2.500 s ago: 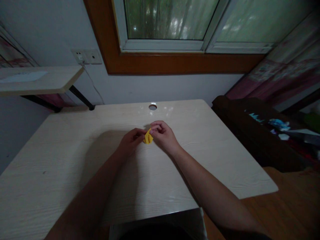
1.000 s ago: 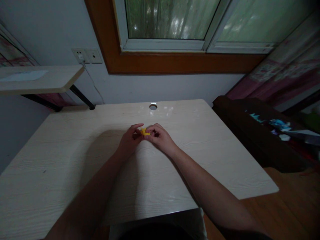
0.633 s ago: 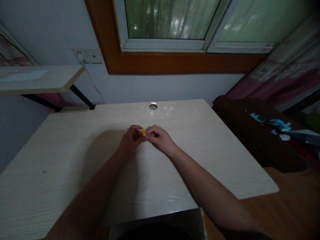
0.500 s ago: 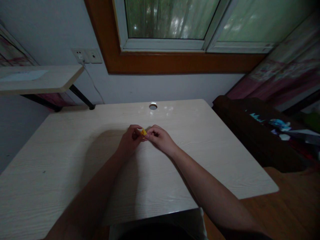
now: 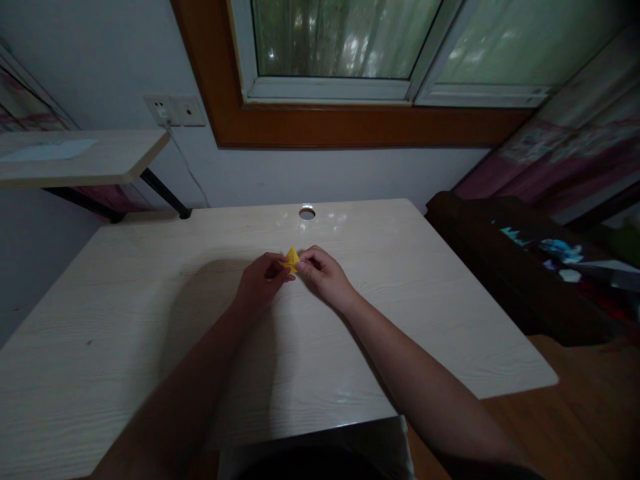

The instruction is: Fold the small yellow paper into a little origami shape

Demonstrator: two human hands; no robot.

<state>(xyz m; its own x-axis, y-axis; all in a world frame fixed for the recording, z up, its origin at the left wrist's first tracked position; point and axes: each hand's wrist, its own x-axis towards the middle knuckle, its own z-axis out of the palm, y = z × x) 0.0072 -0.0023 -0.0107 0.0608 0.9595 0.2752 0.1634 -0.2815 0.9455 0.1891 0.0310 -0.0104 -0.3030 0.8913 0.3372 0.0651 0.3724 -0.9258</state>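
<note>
A small piece of folded yellow paper [image 5: 293, 256] is held between my two hands over the pale wood-grain desk [image 5: 380, 267]. Its top rises to a point, and its lower edges are partly covered by fingers. My left hand [image 5: 261, 276] pinches the paper's left side between thumb and fingers. From the other side, my right hand [image 5: 323, 272] grips the right edge with thumb and forefinger. Both forearms reach in from the bottom of the view.
A round cable hole [image 5: 307, 213] sits near the desk's back edge. On the left stands a raised shelf [image 5: 140, 157] on black legs. Wall sockets [image 5: 175, 111] with a plugged-in cord are behind it. To the right, a dark brown piece of furniture [image 5: 500, 280] holds assorted items.
More of the yellow paper shows now, with its pointed top standing up between the hands. My right hand has shifted slightly to the right and up; my left has barely moved.
</note>
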